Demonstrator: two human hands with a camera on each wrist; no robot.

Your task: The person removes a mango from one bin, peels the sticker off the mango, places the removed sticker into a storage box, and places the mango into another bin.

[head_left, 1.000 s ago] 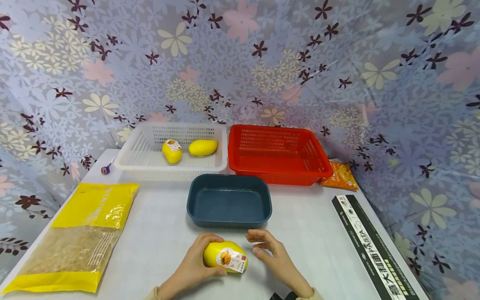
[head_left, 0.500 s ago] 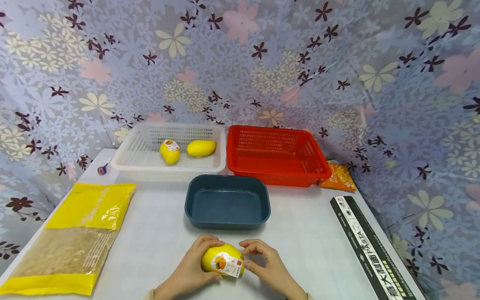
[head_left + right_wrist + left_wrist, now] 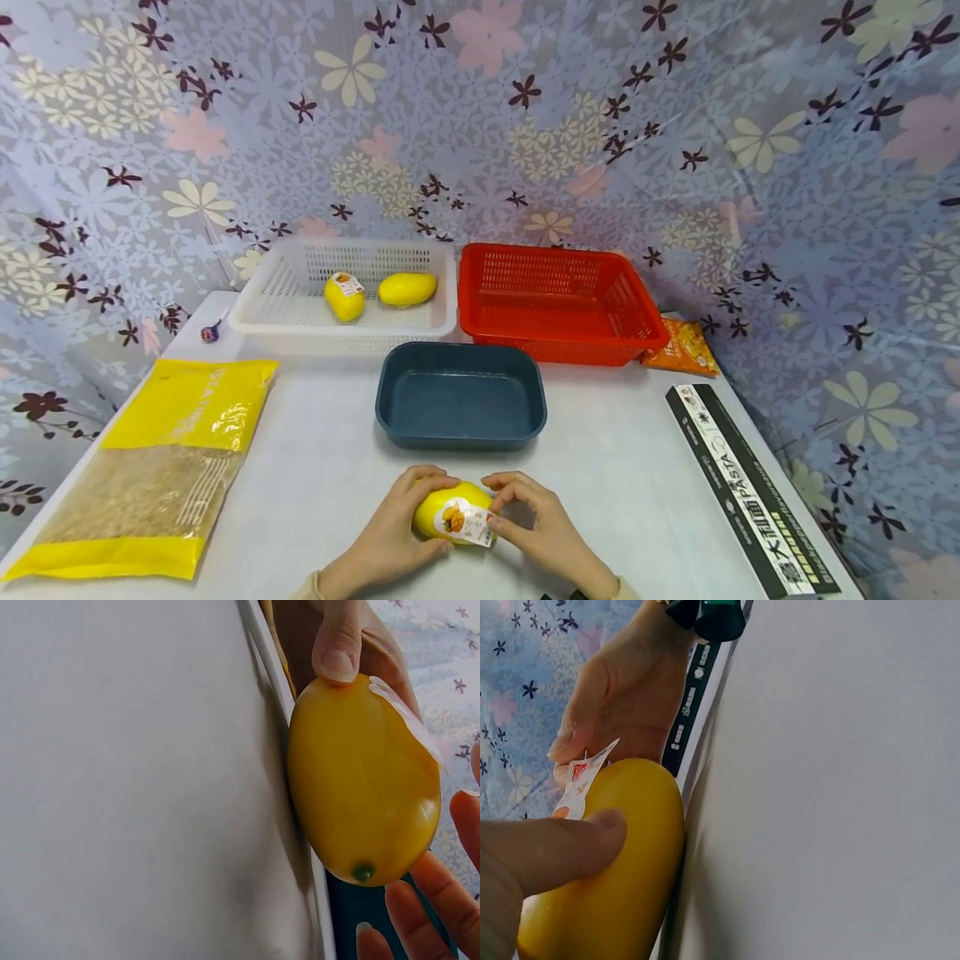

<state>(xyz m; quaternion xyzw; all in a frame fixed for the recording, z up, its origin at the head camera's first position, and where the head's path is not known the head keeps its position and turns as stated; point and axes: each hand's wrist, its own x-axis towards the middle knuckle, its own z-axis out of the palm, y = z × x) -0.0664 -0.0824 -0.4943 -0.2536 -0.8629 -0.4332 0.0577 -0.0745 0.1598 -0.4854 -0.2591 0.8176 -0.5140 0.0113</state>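
A yellow mango (image 3: 438, 510) with a white printed sticker (image 3: 467, 522) is at the front of the table. My left hand (image 3: 396, 532) grips its left end, thumb in front and fingers behind. In the left wrist view, that thumb (image 3: 570, 851) presses on the smooth yellow skin, and one corner of the sticker stands up off the mango. My right hand (image 3: 542, 532) has thumb and index finger together at the sticker's right edge, pinching it. The right wrist view shows the mango's green stem end (image 3: 363, 871) beside the right fingers, with the sticker edge peeling away.
Behind the hands stands a dark blue tray (image 3: 461, 439). A white basket (image 3: 341, 331) with two yellow mangoes and a red basket (image 3: 558, 333) are farther back. A yellow bag (image 3: 150, 467) lies left; a pasta box (image 3: 750, 492), orange snack packet (image 3: 681, 348) and lollipop (image 3: 210, 333) lie around.
My right hand has moved left from beside the mango to the sticker's edge, and its thumb and index finger have closed there. The left hand keeps its grip on the mango.
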